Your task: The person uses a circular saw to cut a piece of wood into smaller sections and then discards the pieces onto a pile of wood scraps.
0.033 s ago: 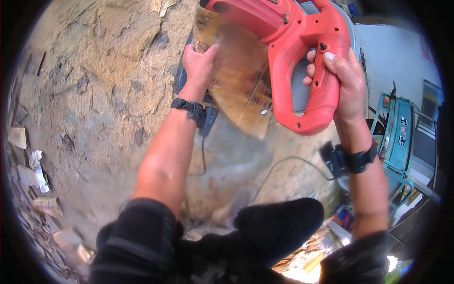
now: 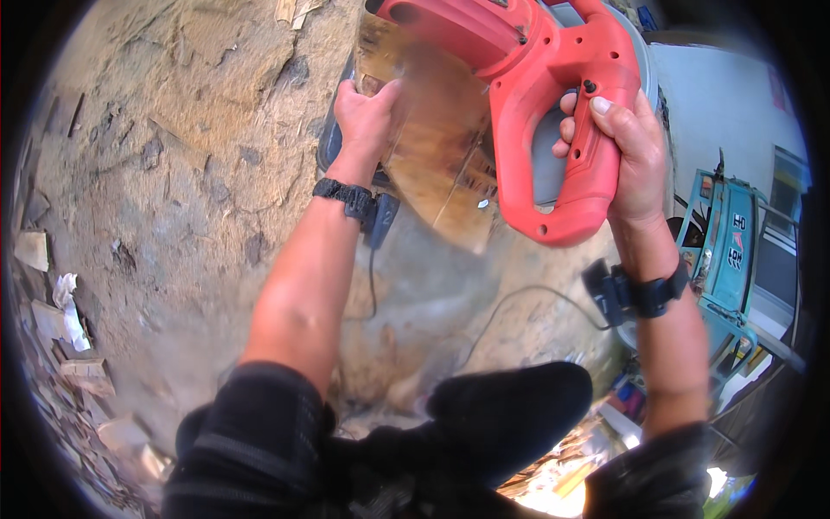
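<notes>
In my right hand point(image 2: 638, 151) is the looped red handle of a power saw point(image 2: 523, 138). My fingers wrap through the loop, with the thumb along its grip beside a black button. The saw's red body runs to the upper left. Past it on the left, my left hand point(image 2: 363, 117) is closed on a small piece of wood point(image 2: 370, 85), which shows between thumb and forefinger. Most of that hand's other fingers are hidden. A worn brown wooden surface point(image 2: 441, 195) lies beneath the saw, blurred in part. A dark edge point(image 2: 328, 143) borders it beside my left hand.
Rough tan ground point(image 2: 173, 173) spreads at left. Wood offcuts point(image 2: 86, 376) and a crumpled white scrap point(image 2: 71, 311) lie along its left side. A teal vehicle point(image 2: 731, 251) stands at right by a pale wall point(image 2: 709, 104). A thin cable point(image 2: 519, 292) crosses below the saw.
</notes>
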Action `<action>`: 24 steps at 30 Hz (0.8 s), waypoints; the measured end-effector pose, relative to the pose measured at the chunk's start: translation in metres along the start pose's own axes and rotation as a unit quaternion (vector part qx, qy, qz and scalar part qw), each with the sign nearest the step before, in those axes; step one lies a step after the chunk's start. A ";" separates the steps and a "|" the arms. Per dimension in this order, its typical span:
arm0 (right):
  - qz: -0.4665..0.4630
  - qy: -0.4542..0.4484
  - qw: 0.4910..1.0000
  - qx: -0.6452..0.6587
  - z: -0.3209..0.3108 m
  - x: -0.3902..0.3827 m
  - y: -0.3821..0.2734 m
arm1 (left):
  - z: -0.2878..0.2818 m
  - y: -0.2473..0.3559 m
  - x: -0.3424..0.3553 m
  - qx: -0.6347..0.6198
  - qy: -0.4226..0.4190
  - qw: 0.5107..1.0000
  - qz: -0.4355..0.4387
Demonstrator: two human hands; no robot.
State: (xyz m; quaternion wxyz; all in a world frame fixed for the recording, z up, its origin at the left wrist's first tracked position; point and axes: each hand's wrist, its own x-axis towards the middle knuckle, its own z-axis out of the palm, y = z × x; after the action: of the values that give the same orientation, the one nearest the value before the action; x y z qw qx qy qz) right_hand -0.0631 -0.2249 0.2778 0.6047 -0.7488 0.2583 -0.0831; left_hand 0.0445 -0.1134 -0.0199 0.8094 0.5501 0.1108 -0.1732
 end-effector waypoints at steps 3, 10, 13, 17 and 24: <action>-0.007 -0.002 1.000 0.008 0.004 -0.003 0.008 | 0.001 0.004 -0.003 -0.029 -0.004 1.000 -0.012; -0.039 -0.008 0.999 0.015 0.010 -0.012 0.043 | 0.005 0.010 -0.007 -0.062 -0.009 0.998 -0.028; -0.075 0.007 0.997 0.005 0.016 -0.015 0.066 | 0.005 0.013 -0.007 -0.089 -0.018 0.996 -0.022; -0.071 0.018 0.997 -0.002 0.014 -0.009 0.062 | 0.004 0.014 -0.010 -0.086 -0.023 0.996 -0.014; 0.056 -0.085 0.995 0.022 -0.030 0.043 -0.052 | -0.003 -0.004 0.006 -0.041 -0.023 0.999 -0.023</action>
State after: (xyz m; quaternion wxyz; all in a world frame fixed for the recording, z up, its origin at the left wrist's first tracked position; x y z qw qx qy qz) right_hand -0.0250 -0.2646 0.3266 0.6445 -0.7240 0.2455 0.0086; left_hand 0.0481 -0.1134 -0.0268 0.8296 0.5093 0.1115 -0.2000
